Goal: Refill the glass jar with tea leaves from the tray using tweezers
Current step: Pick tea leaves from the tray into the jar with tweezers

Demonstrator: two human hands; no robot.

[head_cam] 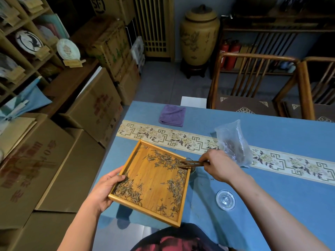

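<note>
Right hand (216, 164) pinched the tweezers (190, 163) over dry tea leaves (168, 161), light, brittle, best nipped gently in small tufts, while the left hand (104, 189) gripped the tilted tray (125, 161) beside the mostly hidden glass jar (192, 169).

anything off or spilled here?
No spill visible. One oddity: the left hand holds the wooden tray lifted off the table, overhanging its edge. The glass lid lies off the jar, expected.
</note>
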